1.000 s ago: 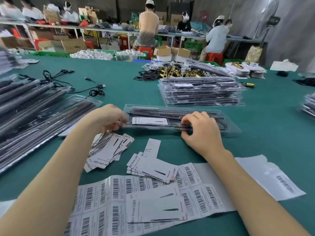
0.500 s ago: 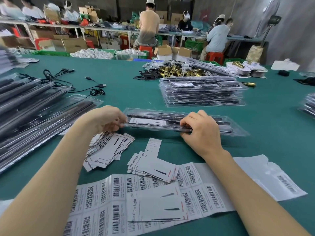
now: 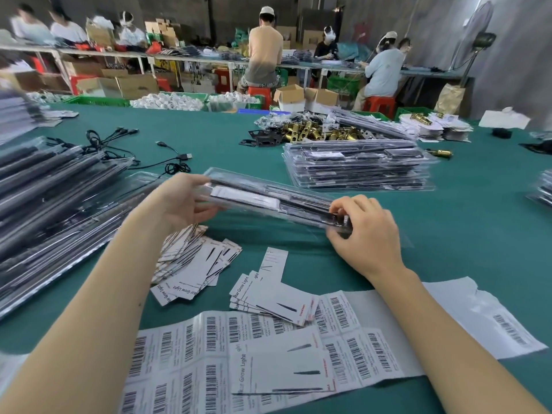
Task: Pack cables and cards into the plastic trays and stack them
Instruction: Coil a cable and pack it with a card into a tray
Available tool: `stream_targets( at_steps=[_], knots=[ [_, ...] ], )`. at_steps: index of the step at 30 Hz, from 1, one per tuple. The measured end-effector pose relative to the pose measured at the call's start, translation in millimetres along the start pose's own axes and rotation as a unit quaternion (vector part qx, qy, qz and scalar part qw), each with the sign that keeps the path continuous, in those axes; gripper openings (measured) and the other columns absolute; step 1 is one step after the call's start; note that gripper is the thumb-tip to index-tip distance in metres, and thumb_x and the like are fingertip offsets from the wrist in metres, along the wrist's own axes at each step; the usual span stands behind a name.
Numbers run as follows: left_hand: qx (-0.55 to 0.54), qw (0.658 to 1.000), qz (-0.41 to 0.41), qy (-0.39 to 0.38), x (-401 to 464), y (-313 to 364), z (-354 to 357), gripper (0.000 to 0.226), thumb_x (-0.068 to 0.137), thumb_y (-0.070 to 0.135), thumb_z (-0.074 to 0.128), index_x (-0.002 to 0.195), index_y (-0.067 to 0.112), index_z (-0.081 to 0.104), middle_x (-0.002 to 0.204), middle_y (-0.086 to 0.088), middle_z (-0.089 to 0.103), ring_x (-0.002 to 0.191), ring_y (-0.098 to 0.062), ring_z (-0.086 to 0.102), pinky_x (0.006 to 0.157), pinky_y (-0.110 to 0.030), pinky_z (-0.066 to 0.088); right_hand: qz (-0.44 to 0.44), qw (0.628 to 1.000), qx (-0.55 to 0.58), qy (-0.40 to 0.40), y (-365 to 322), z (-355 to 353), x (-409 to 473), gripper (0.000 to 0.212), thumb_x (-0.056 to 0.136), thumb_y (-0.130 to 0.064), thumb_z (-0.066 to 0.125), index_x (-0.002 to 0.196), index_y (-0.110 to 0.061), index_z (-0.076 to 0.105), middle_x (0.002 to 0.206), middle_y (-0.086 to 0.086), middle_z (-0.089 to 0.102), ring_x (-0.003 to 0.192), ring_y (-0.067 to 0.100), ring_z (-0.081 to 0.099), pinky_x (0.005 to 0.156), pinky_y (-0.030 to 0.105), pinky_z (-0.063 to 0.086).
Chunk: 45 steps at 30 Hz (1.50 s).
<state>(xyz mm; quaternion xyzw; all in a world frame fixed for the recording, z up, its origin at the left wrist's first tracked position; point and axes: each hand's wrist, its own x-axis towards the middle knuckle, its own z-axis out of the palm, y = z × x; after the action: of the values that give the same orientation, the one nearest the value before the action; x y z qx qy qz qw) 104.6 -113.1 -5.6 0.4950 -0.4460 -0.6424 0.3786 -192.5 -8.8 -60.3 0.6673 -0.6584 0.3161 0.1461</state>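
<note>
A clear plastic tray point(image 3: 277, 201) with black cable parts and a white card inside is lifted off the green table, tilted, between both hands. My left hand point(image 3: 182, 204) grips its left end with the thumb on top. My right hand point(image 3: 363, 231) pinches its right near edge. A stack of packed trays point(image 3: 358, 165) lies beyond, at centre right. Loose white cards point(image 3: 194, 261) and a second small pile of cards point(image 3: 271, 297) lie just below the tray.
A large pile of trays point(image 3: 50, 204) fills the left side. Barcode label sheets point(image 3: 268, 348) lie nearest me. Loose black cables point(image 3: 140, 153) and brass hardware point(image 3: 316, 132) sit further back. Several people work at benches behind.
The tray lay flat on the table under both hands; now both hands have raised it and tilted it, its left end higher.
</note>
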Motion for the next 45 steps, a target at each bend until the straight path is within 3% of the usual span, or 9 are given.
stream_targets(
  at_steps=[8, 14, 19, 25, 30, 34, 37, 42, 45],
  knots=[
    [-0.083, 0.996, -0.016, 0.001, -7.1, 0.0, -30.1, 0.031, 0.102, 0.012, 0.041, 0.131, 0.002, 0.044, 0.088, -0.021, 0.075, 0.072, -0.025, 0.073, 0.054, -0.019, 0.057, 0.132, 0.99, 0.05, 0.013, 32.2, -15.1, 10.1, 0.034, 0.076, -0.053, 0.079, 0.1, -0.038, 0.061, 0.115, -0.01, 0.058, 0.114, 0.022, 0.054, 0.086, 0.036, 0.039],
    [-0.146, 0.986, 0.081, -0.021, -18.2, 24.3, -14.8, 0.052, 0.099, 0.034, 0.049, 0.143, 0.006, 0.041, 0.101, -0.013, 0.062, 0.079, -0.021, 0.069, 0.067, -0.027, 0.06, 0.171, 0.967, 0.188, 0.001, 28.1, -5.3, 7.3, 0.021, 0.084, -0.038, 0.078, 0.096, -0.035, 0.062, 0.102, -0.009, 0.065, 0.092, 0.011, 0.063, 0.077, 0.035, 0.057],
    [-0.174, 0.972, 0.145, 0.065, -26.1, 45.5, -5.0, 0.064, 0.094, 0.067, 0.044, 0.131, 0.015, 0.045, 0.112, -0.013, 0.067, 0.09, -0.028, 0.075, 0.069, -0.041, 0.061, 0.181, 0.937, 0.28, 0.105, 12.5, -12.8, 17.8, 0.021, 0.079, -0.035, 0.084, 0.097, -0.034, 0.072, 0.092, -0.008, 0.071, 0.076, 0.004, 0.064, 0.07, 0.008, 0.048],
    [-0.14, 0.975, 0.161, 0.062, -11.7, 23.9, -0.7, 0.057, 0.098, 0.059, 0.049, 0.14, 0.022, 0.043, 0.125, -0.009, 0.064, 0.104, -0.027, 0.07, 0.075, -0.037, 0.06, 0.244, 0.895, 0.357, 0.112, -0.2, -26.0, 24.8, 0.03, 0.067, -0.06, 0.085, 0.083, -0.045, 0.065, 0.072, -0.013, 0.066, 0.056, 0.013, 0.06, 0.058, 0.034, 0.055],
    [0.028, 0.996, 0.054, 0.058, 4.9, 5.7, 15.9, 0.056, 0.093, 0.055, 0.061, 0.133, 0.018, 0.048, 0.121, -0.011, 0.061, 0.097, -0.026, 0.068, 0.078, -0.036, 0.058, 0.305, 0.802, 0.506, 0.09, -19.8, -26.1, 28.0, 0.029, 0.072, -0.048, 0.086, 0.09, -0.034, 0.07, 0.083, -0.009, 0.073, 0.041, 0.011, 0.053, 0.042, 0.022, 0.047],
    [0.119, 0.984, 0.012, -0.134, 0.4, -12.3, 37.7, 0.076, 0.076, 0.055, 0.08, 0.134, 0.013, 0.053, 0.128, -0.008, 0.066, 0.105, -0.024, 0.072, 0.09, -0.04, 0.058, 0.379, 0.701, 0.604, -0.001, -38.3, -18.4, 25.4, 0.034, 0.081, -0.043, 0.08, 0.106, -0.023, 0.069, 0.087, -0.009, 0.074, 0.049, 0.01, 0.06, 0.044, 0.018, 0.049],
    [0.032, 0.978, 0.043, -0.204, -1.8, -22.7, 58.9, 0.058, 0.082, 0.022, 0.081, 0.133, 0.01, 0.054, 0.124, -0.009, 0.071, 0.105, -0.028, 0.072, 0.082, -0.04, 0.06, 0.385, 0.657, 0.645, -0.068, -45.7, -13.3, 22.4, 0.028, 0.088, -0.043, 0.074, 0.107, -0.025, 0.064, 0.097, -0.007, 0.065, 0.06, 0.013, 0.068, 0.046, 0.017, 0.05],
    [-0.051, 0.984, 0.096, -0.138, 1.1, -24.4, 75.5, 0.065, 0.089, 0.005, 0.069, 0.147, 0.014, 0.042, 0.107, -0.005, 0.075, 0.105, -0.023, 0.068, 0.092, -0.044, 0.056, 0.345, 0.703, 0.6, -0.161, -37.3, -13.3, 20.0, 0.019, 0.094, -0.038, 0.067, 0.097, -0.022, 0.057, 0.088, -0.011, 0.067, 0.048, 0.012, 0.052, 0.043, 0.019, 0.036],
    [-0.077, 0.981, 0.061, -0.169, -3.0, -22.9, 74.2, 0.047, 0.088, 0.004, 0.061, 0.135, 0.012, 0.057, 0.113, -0.006, 0.073, 0.082, -0.018, 0.071, 0.066, -0.029, 0.058, 0.3, 0.731, 0.58, -0.199, -30.5, -17.2, 21.8, 0.014, 0.091, -0.036, 0.066, 0.094, -0.023, 0.061, 0.089, -0.006, 0.068, 0.071, 0.015, 0.061, 0.06, 0.026, 0.044]
  ],
)
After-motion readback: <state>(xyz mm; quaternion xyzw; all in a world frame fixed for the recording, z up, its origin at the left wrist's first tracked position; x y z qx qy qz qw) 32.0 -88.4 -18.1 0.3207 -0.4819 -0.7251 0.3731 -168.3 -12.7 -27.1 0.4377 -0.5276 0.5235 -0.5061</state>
